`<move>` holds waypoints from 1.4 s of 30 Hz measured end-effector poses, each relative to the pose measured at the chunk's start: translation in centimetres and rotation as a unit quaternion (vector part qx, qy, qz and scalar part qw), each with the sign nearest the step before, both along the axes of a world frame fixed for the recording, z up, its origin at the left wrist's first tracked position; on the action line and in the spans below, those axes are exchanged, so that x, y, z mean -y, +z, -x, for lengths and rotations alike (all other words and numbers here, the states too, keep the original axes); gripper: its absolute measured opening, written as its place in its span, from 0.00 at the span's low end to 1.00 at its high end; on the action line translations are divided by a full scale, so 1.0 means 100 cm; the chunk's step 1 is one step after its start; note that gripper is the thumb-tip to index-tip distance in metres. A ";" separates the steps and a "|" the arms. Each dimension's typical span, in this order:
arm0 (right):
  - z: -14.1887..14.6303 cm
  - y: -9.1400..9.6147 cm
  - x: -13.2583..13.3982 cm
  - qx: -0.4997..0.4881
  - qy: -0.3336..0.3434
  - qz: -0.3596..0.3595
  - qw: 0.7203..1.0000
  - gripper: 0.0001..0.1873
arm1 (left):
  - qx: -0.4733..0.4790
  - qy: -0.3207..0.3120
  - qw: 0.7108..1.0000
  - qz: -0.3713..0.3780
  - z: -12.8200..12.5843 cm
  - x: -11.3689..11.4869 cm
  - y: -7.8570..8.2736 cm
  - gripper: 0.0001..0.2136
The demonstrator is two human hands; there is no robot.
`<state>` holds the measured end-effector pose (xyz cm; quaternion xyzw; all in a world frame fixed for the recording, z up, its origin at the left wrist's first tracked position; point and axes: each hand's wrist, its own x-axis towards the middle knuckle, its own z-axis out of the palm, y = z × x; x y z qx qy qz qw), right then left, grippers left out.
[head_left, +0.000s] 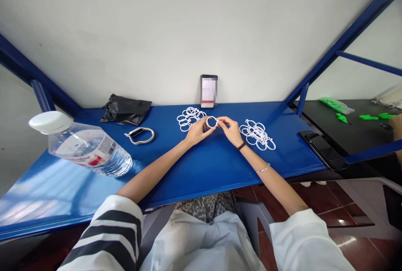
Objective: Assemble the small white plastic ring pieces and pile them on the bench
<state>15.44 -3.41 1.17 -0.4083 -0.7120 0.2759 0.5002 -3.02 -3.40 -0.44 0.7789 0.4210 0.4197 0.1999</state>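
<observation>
Between my two hands, a white plastic ring [207,124] is held upright above the blue table. My left hand [197,132] pinches its left side, while the fingertips of my right hand [230,130] close on its right side, where a small tab seems to sit. Just behind my left hand lies a loose pile of white rings [185,117]. Another heap of white rings [258,134] rests to the right of my right hand. Both piles overlap and tangle, and each ring has a small nub.
A phone [208,91] leans on the wall behind. To the left are a black plastic bag [126,109], a watch [140,135] and a large water bottle [89,147]. A dark phone [323,149] lies by the right edge of the blue table [201,174]. Blue frame bars flank both sides.
</observation>
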 end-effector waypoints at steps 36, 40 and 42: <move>0.001 0.001 -0.001 0.019 -0.040 -0.056 0.997 0.11 | 0.030 0.010 0.995 -0.091 0.001 -0.008 -0.007 0.14; 0.002 0.002 0.000 0.023 -0.036 -0.059 0.997 0.10 | 0.035 0.006 0.994 -0.102 0.000 -0.008 -0.007 0.14; 0.002 0.002 0.000 0.020 -0.034 -0.058 0.998 0.10 | 0.036 0.002 0.994 -0.106 0.000 -0.007 -0.007 0.14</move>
